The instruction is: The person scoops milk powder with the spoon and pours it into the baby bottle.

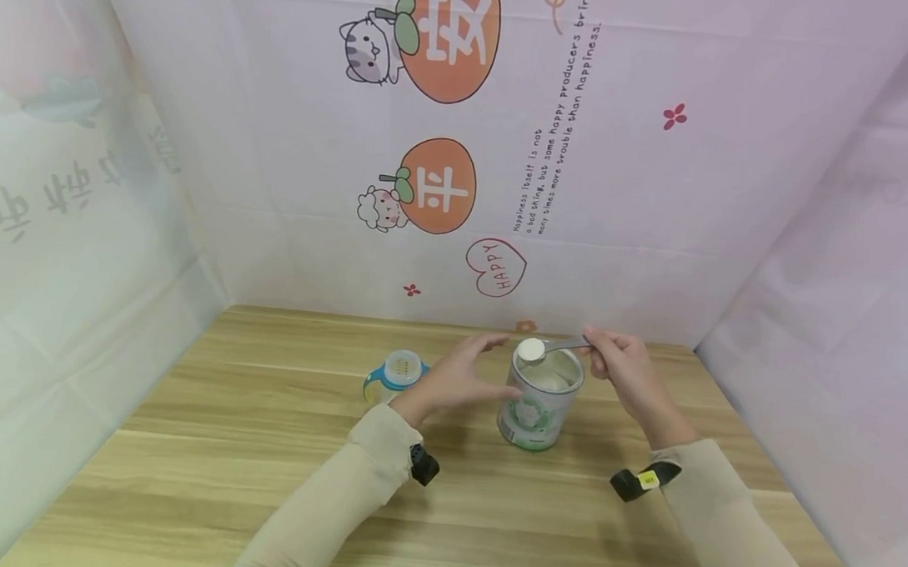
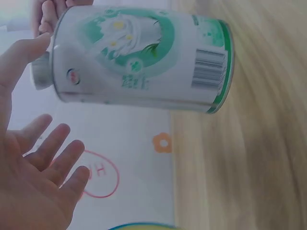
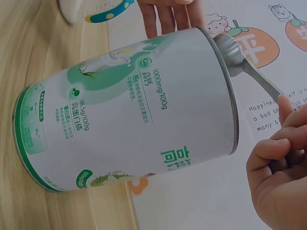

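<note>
A white and green milk powder can [image 1: 539, 416] stands upright on the table with its top off and powder inside. My right hand [image 1: 631, 373] pinches the handle of a metal spoon [image 3: 261, 79]. The spoon's round bowl, heaped with white powder [image 1: 531, 350], is over the near-left part of the can's rim. To the left of the can is my left hand [image 1: 462, 375], its fingers spread and nothing held. In the left wrist view its thumb [image 2: 29, 50] comes close to the can's rim; whether it touches, I cannot tell.
A small cup with blue handles [image 1: 375, 381] and a pale perforated top stands left of my left hand, partly hidden by it. The wood-grain table [image 1: 283, 444] ends at a printed white cloth [image 1: 622, 198] behind, with cloth on both sides.
</note>
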Demonstrator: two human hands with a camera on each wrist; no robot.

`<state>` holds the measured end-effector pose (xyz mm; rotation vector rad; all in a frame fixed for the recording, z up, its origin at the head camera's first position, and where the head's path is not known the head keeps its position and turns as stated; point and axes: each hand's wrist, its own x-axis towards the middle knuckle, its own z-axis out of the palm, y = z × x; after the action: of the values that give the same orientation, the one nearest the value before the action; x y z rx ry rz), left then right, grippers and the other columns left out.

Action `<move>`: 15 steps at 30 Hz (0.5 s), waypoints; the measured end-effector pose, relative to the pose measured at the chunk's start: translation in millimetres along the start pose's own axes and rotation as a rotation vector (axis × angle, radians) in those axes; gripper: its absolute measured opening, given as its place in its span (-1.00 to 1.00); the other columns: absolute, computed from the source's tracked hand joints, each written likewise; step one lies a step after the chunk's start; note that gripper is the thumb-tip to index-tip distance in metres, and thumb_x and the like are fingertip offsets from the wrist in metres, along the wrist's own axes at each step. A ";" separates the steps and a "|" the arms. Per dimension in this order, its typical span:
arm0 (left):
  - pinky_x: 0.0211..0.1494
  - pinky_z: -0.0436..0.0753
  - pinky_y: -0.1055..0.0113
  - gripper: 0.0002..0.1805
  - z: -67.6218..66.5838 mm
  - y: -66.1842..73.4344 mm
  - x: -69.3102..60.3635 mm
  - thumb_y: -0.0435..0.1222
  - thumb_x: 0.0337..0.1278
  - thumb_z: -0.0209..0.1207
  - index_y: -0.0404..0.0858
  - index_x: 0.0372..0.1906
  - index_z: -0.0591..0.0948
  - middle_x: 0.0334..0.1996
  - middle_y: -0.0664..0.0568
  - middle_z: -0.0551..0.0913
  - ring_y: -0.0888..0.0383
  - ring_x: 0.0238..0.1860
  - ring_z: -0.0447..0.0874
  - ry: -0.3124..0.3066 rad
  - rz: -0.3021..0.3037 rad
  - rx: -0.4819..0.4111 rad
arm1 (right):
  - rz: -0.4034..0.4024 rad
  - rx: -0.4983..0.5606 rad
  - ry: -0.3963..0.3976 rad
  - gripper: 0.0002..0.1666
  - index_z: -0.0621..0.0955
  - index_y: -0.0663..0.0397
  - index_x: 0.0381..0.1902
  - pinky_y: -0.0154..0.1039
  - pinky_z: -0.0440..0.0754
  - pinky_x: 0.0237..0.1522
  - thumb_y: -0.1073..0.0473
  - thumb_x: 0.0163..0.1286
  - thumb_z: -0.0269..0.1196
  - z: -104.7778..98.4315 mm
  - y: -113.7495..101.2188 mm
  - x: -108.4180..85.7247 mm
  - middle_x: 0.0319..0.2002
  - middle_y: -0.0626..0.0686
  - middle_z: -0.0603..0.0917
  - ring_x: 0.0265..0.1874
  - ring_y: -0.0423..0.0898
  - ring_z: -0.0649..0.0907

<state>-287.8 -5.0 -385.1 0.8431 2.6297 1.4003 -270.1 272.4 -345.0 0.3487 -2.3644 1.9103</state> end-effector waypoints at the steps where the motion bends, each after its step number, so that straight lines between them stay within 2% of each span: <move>1: 0.37 0.36 -0.04 0.07 -2.8 1.1 -1.7 0.27 -0.17 0.46 0.01 0.50 0.31 0.42 0.14 0.32 0.09 0.41 0.30 0.004 -0.002 0.004 | 0.003 -0.002 0.001 -0.54 0.67 0.08 -0.44 -0.34 0.31 -0.51 -0.07 0.57 0.11 1.1 -0.4 0.2 -0.70 -0.11 0.38 -0.68 -0.21 0.26; 4: 0.34 0.39 -0.05 0.03 -12.0 3.2 -5.7 0.25 -0.15 0.47 0.04 0.48 0.34 0.39 0.11 0.34 0.07 0.39 0.32 0.023 0.019 0.038 | 0.014 -0.011 0.001 -0.51 0.65 0.17 -0.41 -0.34 0.34 -0.47 -0.10 0.56 0.12 4.7 -1.2 1.4 -0.69 -0.11 0.38 -0.65 -0.20 0.29; 10: 0.36 0.37 0.01 -0.11 -35.6 3.1 -16.3 0.04 0.01 0.47 -0.02 0.46 0.37 0.35 0.09 0.41 0.08 0.36 0.35 0.067 0.100 0.098 | 0.009 -0.013 -0.011 -0.41 0.58 0.39 -0.39 -0.34 0.38 -0.45 -0.10 0.57 0.12 13.3 -3.5 4.0 -0.67 -0.08 0.38 -0.62 -0.18 0.32; 15: 0.39 0.34 -0.02 -0.16 -57.2 -7.3 -29.7 0.04 0.03 0.47 0.00 0.44 0.40 0.35 0.13 0.41 0.09 0.38 0.32 0.096 0.092 0.095 | 0.010 -0.048 -0.013 -0.40 0.58 0.44 -0.32 -0.35 0.38 -0.46 -0.10 0.56 0.12 21.2 -7.1 6.6 -0.67 -0.09 0.38 -0.62 -0.19 0.32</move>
<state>-282.0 -65.7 -363.2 0.9417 2.7822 1.3797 -273.2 249.6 -341.5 0.3464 -2.4198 1.8580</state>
